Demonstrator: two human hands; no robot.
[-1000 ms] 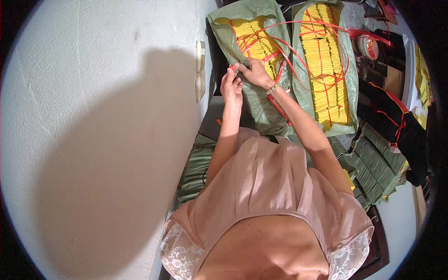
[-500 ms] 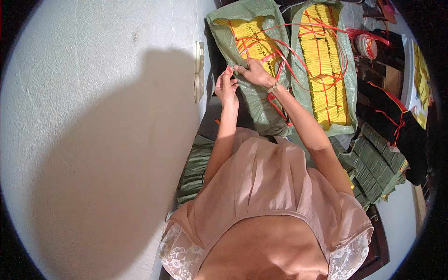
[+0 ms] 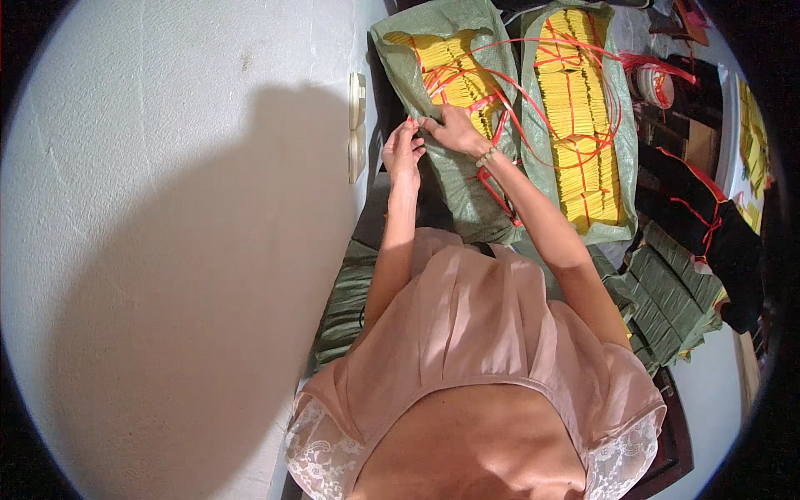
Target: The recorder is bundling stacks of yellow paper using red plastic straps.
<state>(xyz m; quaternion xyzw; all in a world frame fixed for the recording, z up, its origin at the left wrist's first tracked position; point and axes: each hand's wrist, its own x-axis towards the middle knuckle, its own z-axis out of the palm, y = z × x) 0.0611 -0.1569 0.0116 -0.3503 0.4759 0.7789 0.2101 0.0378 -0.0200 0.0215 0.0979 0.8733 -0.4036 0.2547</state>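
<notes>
An open green woven sack lies ahead of me, packed with rows of folded yellow paper bundles crossed by red plastic strap. At the sack's left edge, my left hand is closed, with a small bit of red strap at its fingertips. My right hand, a beaded bracelet at its wrist, pinches the sack's rim right beside it. The fingertips of both hands nearly meet there. How the strap passes through the cloth is too small to tell.
A second green sack of yellow bundles stands to the right, loose red strap looping across it. A white wall with a switch plate rises close on the left. Dark green wrapped bundles and black cloth lie at right.
My left hand has shifted very slightly left, and less red strap shows at its fingertips. The right hand keeps its place on the sack's rim.
</notes>
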